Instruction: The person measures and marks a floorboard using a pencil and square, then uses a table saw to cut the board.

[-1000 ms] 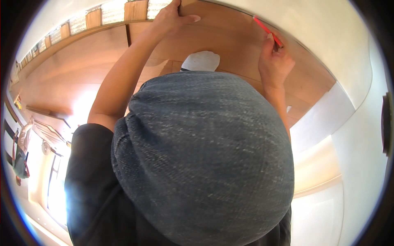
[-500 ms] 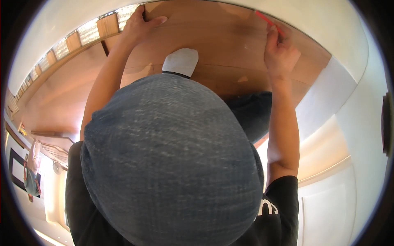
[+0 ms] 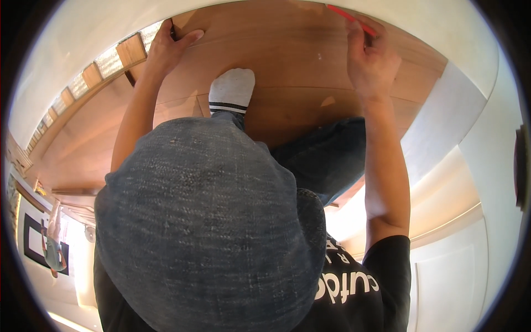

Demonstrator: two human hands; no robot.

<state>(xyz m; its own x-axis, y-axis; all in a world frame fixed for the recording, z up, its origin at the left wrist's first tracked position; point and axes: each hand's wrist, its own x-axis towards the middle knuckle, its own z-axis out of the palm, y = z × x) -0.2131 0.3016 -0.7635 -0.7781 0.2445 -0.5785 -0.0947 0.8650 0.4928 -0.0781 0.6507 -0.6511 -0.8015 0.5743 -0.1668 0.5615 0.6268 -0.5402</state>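
Observation:
My right hand (image 3: pixel 375 66) is closed round a slim red pencil (image 3: pixel 352 21), its tip near the line where the wooden boards meet the pale wall. Over at the upper left, my left hand (image 3: pixel 167 48) rests at a board's dark end, thumb stretched flat on the brown wooden board (image 3: pixel 265 44) and apart from the fingers. The fingertips lie close to the wall and are partly hidden. Between my arms, my foot in a white sock (image 3: pixel 232 88) stands on the boards. My bent denim knee (image 3: pixel 210 210) covers much of the middle.
Wooden blocks (image 3: pixel 131 50) alternate with light, textured gaps along the wall (image 3: pixel 94 33) at the left. A grey-white strip (image 3: pixel 442 110) borders the boards at the right. Another person (image 3: pixel 53 252) appears small at the far left. A small pale chip (image 3: pixel 328 102) lies on the boards.
The view has shifted, so both hands and the knee appear further left. More of the sock and of my black shirt shows. The pencil is still in my right hand, its tip near the wall.

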